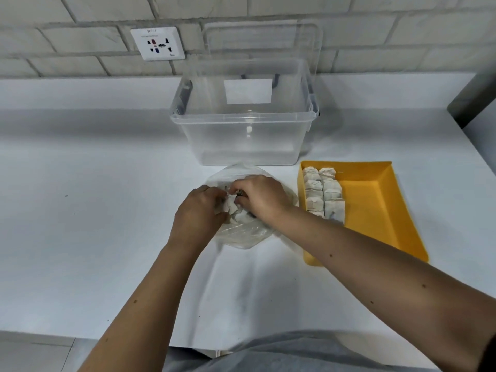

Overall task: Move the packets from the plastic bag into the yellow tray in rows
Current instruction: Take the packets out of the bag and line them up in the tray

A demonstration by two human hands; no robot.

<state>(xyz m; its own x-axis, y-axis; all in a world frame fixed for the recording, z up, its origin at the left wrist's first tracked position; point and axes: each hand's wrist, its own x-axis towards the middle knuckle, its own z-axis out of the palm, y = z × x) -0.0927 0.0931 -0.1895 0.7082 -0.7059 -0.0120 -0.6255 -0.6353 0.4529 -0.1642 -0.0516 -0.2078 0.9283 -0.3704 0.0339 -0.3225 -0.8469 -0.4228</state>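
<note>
A clear plastic bag lies on the white table in front of me, with pale paper packets inside. Both hands are in its mouth. My left hand and my right hand pinch the same crumpled packet between their fingertips. To the right stands the yellow tray. Several packets lie in two neat rows along its left wall, at the far end. My hands hide most of the bag's contents.
A large clear storage box stands behind the bag, with its lid leaning on the brick wall. A wall socket is at the upper left. A dark object sits at the table's right edge.
</note>
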